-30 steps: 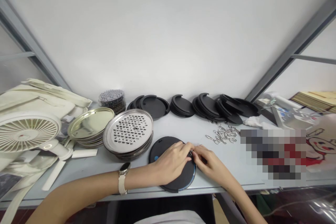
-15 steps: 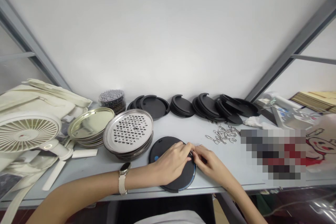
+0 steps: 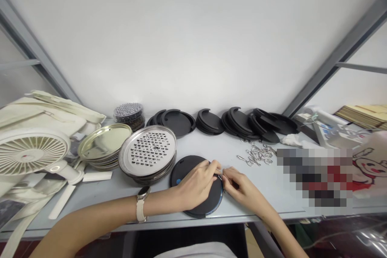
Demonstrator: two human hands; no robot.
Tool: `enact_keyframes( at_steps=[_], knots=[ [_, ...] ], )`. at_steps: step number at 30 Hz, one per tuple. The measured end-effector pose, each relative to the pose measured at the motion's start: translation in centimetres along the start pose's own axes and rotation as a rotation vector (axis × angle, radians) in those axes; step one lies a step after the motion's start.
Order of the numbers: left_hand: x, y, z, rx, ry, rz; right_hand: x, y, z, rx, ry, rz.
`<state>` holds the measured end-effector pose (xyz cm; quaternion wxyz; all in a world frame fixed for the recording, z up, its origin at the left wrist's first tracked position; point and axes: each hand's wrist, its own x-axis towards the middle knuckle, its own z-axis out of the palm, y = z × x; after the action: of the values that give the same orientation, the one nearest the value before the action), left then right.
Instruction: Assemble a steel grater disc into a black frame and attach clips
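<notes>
we look down as two bare hands meet at the right side of a round black disc, lying flat on a pale grey table close to the front edge. the left hand, a watch strapped at its wrist, stretches palm down across the disc with its fingers bent; whether it grips anything, we cannot tell. the right hand pinches a small shiny metal piece between thumb and finger at the disc's edge, just beside the left fingertips. a blue spot shows on the disc's left side.

beyond the hands, we count several groups of black trays ranged along the white wall, with a loose pile of metal clips in front of those on the right. to the left of the disc stands a stack of metal plates, the top one pierced with holes, and beside it a stack of gold-coloured plates. at far left we see a white fan before a cream bag.
</notes>
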<state>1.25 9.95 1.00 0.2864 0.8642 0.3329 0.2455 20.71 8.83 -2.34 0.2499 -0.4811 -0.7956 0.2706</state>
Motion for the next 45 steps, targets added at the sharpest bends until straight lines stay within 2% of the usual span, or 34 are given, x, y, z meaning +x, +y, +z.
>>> enact_keyframes(
  at_steps=[11,17,29,45],
  knots=[
    [-0.14,0.00,0.42,0.024,0.093,-0.051,0.05,-0.08,-0.05,0.057,0.059,0.037],
    [-0.17,0.51,0.13,0.057,-0.007,0.048,0.08,-0.17,-0.11,0.058,0.027,0.017],
    [-0.32,0.69,-0.25,0.109,-0.049,0.057,0.14,0.19,-0.02,0.030,0.038,0.031],
    [-0.39,0.39,0.23,0.045,-0.007,0.044,0.01,0.28,0.07,0.010,0.025,0.032]
  ],
)
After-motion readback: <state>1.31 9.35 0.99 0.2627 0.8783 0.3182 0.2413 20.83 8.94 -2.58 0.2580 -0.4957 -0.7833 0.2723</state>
